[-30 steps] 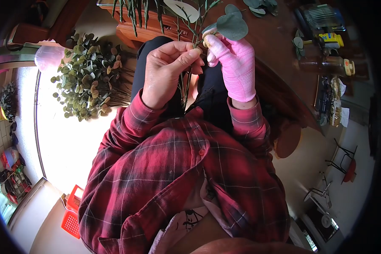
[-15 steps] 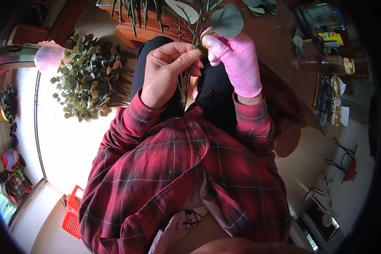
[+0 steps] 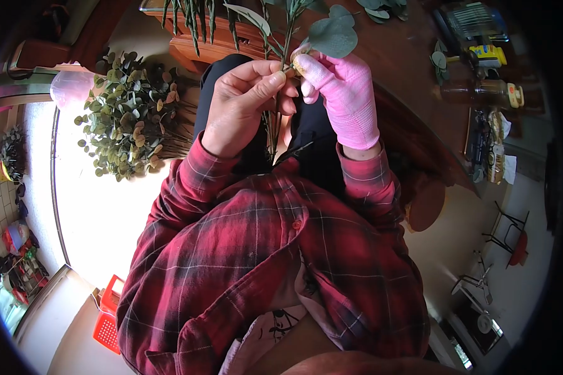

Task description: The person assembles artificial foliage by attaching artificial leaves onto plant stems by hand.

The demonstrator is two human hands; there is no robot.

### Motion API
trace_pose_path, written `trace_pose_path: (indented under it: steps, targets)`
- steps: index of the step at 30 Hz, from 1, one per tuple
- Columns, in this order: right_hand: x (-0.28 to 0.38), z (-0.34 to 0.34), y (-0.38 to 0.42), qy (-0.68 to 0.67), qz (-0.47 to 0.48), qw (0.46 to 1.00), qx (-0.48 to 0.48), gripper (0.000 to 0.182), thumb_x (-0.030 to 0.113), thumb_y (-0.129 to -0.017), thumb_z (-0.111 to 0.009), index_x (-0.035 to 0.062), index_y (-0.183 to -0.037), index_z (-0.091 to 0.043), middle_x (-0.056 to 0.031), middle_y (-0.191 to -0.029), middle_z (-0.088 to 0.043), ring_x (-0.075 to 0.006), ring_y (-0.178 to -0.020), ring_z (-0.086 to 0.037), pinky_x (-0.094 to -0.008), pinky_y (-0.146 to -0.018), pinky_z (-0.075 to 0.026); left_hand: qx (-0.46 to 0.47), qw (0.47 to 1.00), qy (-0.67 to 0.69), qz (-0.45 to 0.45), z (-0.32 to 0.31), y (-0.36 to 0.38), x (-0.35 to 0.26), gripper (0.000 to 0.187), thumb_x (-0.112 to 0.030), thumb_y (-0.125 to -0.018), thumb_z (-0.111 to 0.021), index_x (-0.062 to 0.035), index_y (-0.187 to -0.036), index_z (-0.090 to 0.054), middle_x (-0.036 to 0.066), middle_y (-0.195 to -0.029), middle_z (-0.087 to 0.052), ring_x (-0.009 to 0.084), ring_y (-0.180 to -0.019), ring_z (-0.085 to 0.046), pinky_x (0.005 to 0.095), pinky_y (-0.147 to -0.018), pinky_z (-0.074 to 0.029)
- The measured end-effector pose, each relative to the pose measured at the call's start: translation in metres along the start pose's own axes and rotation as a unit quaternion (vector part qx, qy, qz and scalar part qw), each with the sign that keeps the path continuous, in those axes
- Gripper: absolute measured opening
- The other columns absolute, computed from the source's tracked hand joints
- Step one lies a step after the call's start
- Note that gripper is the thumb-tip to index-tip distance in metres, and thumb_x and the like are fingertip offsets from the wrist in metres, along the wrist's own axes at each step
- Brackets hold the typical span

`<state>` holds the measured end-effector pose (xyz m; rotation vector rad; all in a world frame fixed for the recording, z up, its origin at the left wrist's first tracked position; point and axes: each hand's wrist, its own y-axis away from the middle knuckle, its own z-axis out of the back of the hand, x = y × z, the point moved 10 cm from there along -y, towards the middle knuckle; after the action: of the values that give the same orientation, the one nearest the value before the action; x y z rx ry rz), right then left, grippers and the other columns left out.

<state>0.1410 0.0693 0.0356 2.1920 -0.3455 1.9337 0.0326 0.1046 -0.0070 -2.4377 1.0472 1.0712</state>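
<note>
My left hand (image 3: 238,109) is bare, its thumb and fingers pinched around a green leafy stem (image 3: 274,128) above my lap. Close beside it, my right hand (image 3: 349,94) wears a pink glove with a yellowish worn patch at the fingertips. Its fingers are closed at the same stem, right under a broad grey-green eucalyptus leaf (image 3: 333,32); the exact grip is partly hidden. A paler narrow leaf (image 3: 250,17) sticks out to the left near the top of the stem. The lower stalks run down between my knees.
A big bunch of eucalyptus stems (image 3: 128,119) lies at the left. On the wooden table (image 3: 406,69) at the right are loose leaves (image 3: 381,9), a yellow container (image 3: 488,56) and a brown bottle (image 3: 481,95). A red basket (image 3: 107,320) stands at lower left.
Both hands have shifted slightly left, the gloved one also a little down. The stem's top leaves have turned, and the broad leaf now looks folded rather than round.
</note>
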Motion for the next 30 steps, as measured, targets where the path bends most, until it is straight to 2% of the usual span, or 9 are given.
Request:
trace_pose_path:
  steps: [8,17,26,29,30]
  targets:
    - [-0.012,-0.001,0.002,-0.042,-0.04,0.998,-0.006,0.014,0.013,-0.088,-0.061,-0.0001,-0.094,-0.063,-0.0004,-0.067,-0.057,-0.0045,-0.056,-0.051,-0.0185,-0.052,-0.042,0.019,0.995,0.094,0.029,0.003,-0.002,0.009,0.014,-0.008,-0.091,-0.056,-0.0006,-0.102,-0.06,0.01,-0.081,-0.064,0.0137,-0.061,-0.061,0.0272,-0.058,-0.053]
    - [-0.011,-0.002,0.002,-0.041,-0.047,0.998,0.0,0.015,0.012,-0.088,-0.06,-0.0004,-0.096,-0.062,-0.0006,-0.067,-0.057,-0.0046,-0.056,-0.051,-0.0185,-0.052,-0.042,0.015,0.994,0.105,0.036,0.003,-0.001,0.01,0.014,-0.008,-0.091,-0.056,-0.0007,-0.102,-0.06,0.011,-0.081,-0.064,0.0135,-0.06,-0.061,0.0272,-0.058,-0.053]
    - [-0.003,-0.001,0.004,-0.015,-0.01,1.0,-0.017,0.013,0.009,-0.087,-0.062,-0.0011,-0.094,-0.063,-0.0009,-0.067,-0.059,-0.0043,-0.056,-0.052,-0.0177,-0.05,-0.042,0.018,0.995,0.097,0.027,-0.001,-0.002,0.009,0.014,-0.008,-0.092,-0.054,0.0006,-0.102,-0.059,0.011,-0.08,-0.063,0.0146,-0.06,-0.061,0.0315,-0.044,-0.054]
    - [0.002,-0.001,0.006,-0.001,0.011,1.0,-0.021,0.011,0.008,-0.086,-0.062,-0.001,-0.093,-0.063,-0.0007,-0.067,-0.059,-0.0041,-0.056,-0.053,-0.0176,-0.05,-0.042,0.014,0.997,0.069,0.028,-0.002,0.0,0.007,0.014,-0.01,-0.092,-0.054,-0.0013,-0.1,-0.061,0.01,-0.082,-0.063,0.0147,-0.061,-0.057,0.0244,-0.057,-0.047]
    - [0.003,-0.001,0.007,0.003,0.022,0.999,-0.026,0.011,0.008,-0.086,-0.062,-0.0009,-0.093,-0.064,-0.0006,-0.067,-0.059,-0.0041,-0.055,-0.052,-0.0176,-0.05,-0.042,0.013,0.998,0.064,0.025,-0.002,0.0,0.007,0.014,-0.009,-0.092,-0.055,-0.0012,-0.1,-0.061,0.01,-0.082,-0.063,0.0147,-0.061,-0.057,0.0244,-0.058,-0.047]
